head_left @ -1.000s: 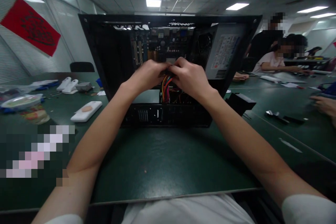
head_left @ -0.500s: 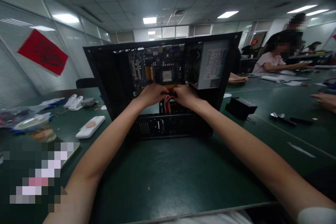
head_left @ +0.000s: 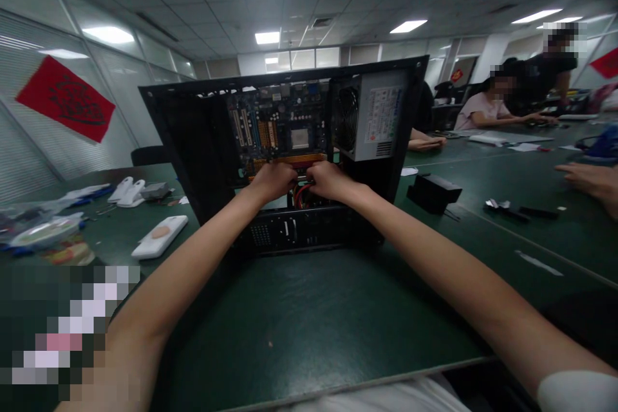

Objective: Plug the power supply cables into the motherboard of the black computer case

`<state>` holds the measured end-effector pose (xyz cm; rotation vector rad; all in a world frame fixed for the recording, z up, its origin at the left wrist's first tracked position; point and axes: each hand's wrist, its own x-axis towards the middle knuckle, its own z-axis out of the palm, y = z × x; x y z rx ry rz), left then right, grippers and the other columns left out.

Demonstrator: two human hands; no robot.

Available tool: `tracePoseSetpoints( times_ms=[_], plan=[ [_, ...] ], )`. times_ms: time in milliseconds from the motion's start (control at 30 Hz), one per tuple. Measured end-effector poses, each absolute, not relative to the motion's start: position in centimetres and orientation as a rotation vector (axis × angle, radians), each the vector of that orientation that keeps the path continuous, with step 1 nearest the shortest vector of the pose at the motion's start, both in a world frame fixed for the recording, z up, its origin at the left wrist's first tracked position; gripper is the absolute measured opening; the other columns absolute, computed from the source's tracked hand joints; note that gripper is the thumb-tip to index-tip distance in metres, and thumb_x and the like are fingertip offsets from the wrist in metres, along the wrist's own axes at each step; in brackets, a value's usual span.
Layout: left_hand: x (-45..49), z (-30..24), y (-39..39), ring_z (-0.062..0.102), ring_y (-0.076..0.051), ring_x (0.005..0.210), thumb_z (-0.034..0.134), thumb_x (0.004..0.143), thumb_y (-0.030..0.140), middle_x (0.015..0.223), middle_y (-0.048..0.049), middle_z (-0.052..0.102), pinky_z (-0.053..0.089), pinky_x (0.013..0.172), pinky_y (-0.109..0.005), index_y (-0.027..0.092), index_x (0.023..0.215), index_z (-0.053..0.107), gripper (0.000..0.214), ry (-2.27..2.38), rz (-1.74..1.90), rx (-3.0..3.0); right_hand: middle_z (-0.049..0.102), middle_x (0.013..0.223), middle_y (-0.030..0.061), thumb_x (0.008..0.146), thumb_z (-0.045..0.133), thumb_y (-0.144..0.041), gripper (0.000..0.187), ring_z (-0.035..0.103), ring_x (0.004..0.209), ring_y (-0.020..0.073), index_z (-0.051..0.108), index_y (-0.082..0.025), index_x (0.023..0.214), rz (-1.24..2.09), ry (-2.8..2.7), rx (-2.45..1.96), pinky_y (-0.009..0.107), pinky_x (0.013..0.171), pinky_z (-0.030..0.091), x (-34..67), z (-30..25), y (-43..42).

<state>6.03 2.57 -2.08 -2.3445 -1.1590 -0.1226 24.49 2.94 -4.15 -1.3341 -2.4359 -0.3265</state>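
An open computer case (head_left: pixel 168 135) stands on its side on the table, its inside facing me. Both my hands reach into it, below the motherboard (head_left: pixel 309 119) and close to the orange memory slots (head_left: pixel 316 159). My left hand (head_left: pixel 274 181) is closed, fingers curled, and its fingertips are hidden. My right hand (head_left: pixel 331 180) is closed beside it, fingers at a bundle of red and dark cables (head_left: pixel 302 196). The cables sag between the hands above the case's lower edge. A power supply (head_left: pixel 379 117) with a label sits in the upper right of the case.
Left on the green table (head_left: pixel 309 309) lie a white phone-like device (head_left: pixel 160 237), a plastic tub (head_left: pixel 58 241) and small parts. A black box-shaped part (head_left: pixel 434 193) and black strips (head_left: pixel 521 212) lie right. Another person's hand (head_left: pixel 591 180) rests at the right edge; people sit and stand behind.
Both hands have moved slightly lower in the case. The cables between them hang lower and look more bunched. The whole view has shifted a little to the right.
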Motion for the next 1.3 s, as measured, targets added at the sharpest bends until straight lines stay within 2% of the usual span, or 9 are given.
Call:
tracePoseSetpoints(
  times_ms=[500, 733, 1000, 1100, 1300],
  plan=[
    [6.8, -1.8, 2.0, 0.07, -0.038, 0.101, 0.051, 0.094, 0.019, 0.105, -0.0229, 0.074, 0.056, 0.082, -0.045, 0.007, 0.103, 0.077, 0.031, -1.25, -0.055, -2.245, 0.074, 0.106, 0.0146, 0.084, 0.068, -0.018, 0.014, 0.068, 0.099, 0.0254, 0.074, -0.012, 0.095, -0.296, -2.455, -1.302, 0.029, 0.079, 0.049, 24.5, -4.2, 2.8],
    [6.5, -2.1, 2.5, 0.07, -0.036, 0.102, 0.054, 0.093, 0.022, 0.107, -0.0207, 0.074, 0.057, 0.082, -0.043, 0.011, 0.108, 0.077, 0.029, -1.317, -0.115, -2.264, 0.069, 0.112, 0.0135, 0.083, 0.069, -0.014, 0.018, 0.066, 0.102, 0.0251, 0.071, -0.011, 0.1, -0.372, -2.515, -1.175, 0.029, 0.081, 0.048, 24.8, -4.1, 3.3],
    [6.1, -2.6, 3.4, 0.068, -0.036, 0.109, 0.049, 0.096, 0.02, 0.118, -0.0198, 0.072, 0.057, 0.086, -0.045, 0.013, 0.114, 0.074, 0.032, -1.257, -0.197, -2.283, 0.067, 0.117, 0.0137, 0.092, 0.058, -0.012, 0.022, 0.064, 0.108, 0.0246, 0.069, -0.012, 0.11, -0.51, -2.629, -0.928, 0.032, 0.09, 0.047, 24.4, -3.0, 3.8],
    [5.9, -2.6, 3.5, 0.067, -0.037, 0.113, 0.051, 0.096, 0.023, 0.122, -0.0193, 0.07, 0.056, 0.088, -0.047, 0.015, 0.115, 0.074, 0.031, -1.232, -0.237, -2.289, 0.066, 0.12, 0.0151, 0.093, 0.057, -0.011, 0.024, 0.063, 0.111, 0.0251, 0.068, -0.011, 0.113, -0.486, -2.631, -0.89, 0.034, 0.095, 0.047, 24.2, -3.3, 4.5],
    [5.9, -2.5, 3.3, 0.062, -0.034, 0.121, 0.058, 0.093, 0.025, 0.125, -0.0169, 0.069, 0.053, 0.097, -0.044, 0.017, 0.114, 0.075, 0.028, -1.22, -0.25, -2.279, 0.066, 0.125, 0.0161, 0.088, 0.061, -0.006, 0.032, 0.059, 0.121, 0.0251, 0.062, -0.01, 0.119, -0.388, -2.542, -0.966, 0.035, 0.1, 0.044, 24.1, -4.3, 5.3]
  ],
)
